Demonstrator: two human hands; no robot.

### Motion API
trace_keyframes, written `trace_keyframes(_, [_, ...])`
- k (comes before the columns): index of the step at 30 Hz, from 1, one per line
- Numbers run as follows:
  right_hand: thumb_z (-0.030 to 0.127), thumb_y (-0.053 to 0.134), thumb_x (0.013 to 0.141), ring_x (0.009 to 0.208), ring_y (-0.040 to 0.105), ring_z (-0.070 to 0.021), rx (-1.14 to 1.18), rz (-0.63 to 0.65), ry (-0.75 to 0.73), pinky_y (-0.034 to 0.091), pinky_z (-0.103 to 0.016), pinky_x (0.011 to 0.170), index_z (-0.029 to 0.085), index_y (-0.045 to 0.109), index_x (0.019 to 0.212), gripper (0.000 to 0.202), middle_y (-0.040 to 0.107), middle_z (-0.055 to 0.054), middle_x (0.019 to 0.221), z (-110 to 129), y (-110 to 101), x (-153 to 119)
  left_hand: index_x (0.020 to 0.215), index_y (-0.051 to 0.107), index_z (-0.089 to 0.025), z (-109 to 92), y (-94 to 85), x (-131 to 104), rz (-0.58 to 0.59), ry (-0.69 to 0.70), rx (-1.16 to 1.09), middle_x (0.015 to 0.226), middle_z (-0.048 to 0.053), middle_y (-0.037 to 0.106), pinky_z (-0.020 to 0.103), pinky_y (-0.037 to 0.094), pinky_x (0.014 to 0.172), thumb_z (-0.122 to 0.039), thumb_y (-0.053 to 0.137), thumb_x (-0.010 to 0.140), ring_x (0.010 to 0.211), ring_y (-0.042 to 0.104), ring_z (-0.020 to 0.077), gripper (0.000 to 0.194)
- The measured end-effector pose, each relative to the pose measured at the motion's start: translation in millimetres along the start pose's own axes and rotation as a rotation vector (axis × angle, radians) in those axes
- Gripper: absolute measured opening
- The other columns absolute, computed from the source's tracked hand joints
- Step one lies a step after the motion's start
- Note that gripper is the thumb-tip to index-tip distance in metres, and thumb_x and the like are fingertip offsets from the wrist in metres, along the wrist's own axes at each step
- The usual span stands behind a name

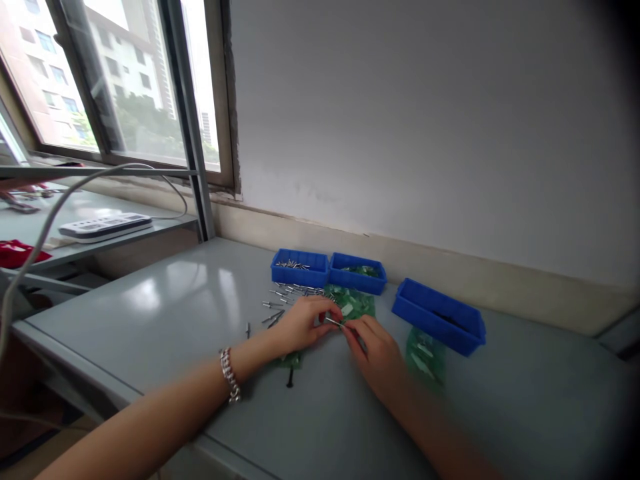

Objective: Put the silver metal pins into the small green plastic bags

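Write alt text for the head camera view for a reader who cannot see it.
Left hand and right hand pinch a small metal pin together over a grey table. Behind them stand three blue bins, loose pins and green bags.

3 blue bins across mid-frame: left bin (299, 267) with metal pins, middle bin (357, 273) with green pieces, right bin (439, 316) tilted. Loose pins (280, 300) scattered just below left bin. White power strip (105, 226) on shelf, left. Window (120, 80) upper left. Red object (17, 253) at left edge.
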State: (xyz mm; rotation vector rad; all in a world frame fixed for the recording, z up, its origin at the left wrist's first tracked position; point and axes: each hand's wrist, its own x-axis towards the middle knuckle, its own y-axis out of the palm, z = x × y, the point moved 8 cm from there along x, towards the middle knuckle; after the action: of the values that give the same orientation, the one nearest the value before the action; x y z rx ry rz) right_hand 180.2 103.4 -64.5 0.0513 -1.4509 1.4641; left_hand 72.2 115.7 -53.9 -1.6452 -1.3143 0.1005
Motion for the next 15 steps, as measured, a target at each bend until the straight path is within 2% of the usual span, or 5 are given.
trace_keyframes(7, [0.027, 0.031, 0.091, 0.073, 0.050, -0.0176, -0.037, -0.031, 0.018, 0.039, -0.028, 0.062, 0.017, 0.055, 0.081, 0.028, 0.052, -0.005, 0.074, -2.2, -2.8, 0.4, 0.086, 0.057, -0.017, 1.6, -0.3, -2.2, 0.005, -0.031, 0.003, 0.075, -0.001, 0.060, 0.018, 0.038, 0.060, -0.020, 0.053, 0.077, 0.061, 0.050, 0.0076, 0.011])
trace_keyframes(15, [0.031, 0.033, 0.090, 0.076, 0.052, -0.0176, -0.062, -0.054, 0.020, 0.041, -0.027, 0.063, 0.017, 0.054, 0.090, 0.025, 0.054, -0.005, 0.078, -1.4, -5.5, 1.9, 0.086, 0.057, -0.017, -2.4, 0.5, -4.0, 0.013, -0.045, 0.047, 0.071, -0.001, 0.060, 0.019, 0.039, 0.061, -0.024, 0.048, 0.079, 0.058, 0.050, 0.0078, 0.013])
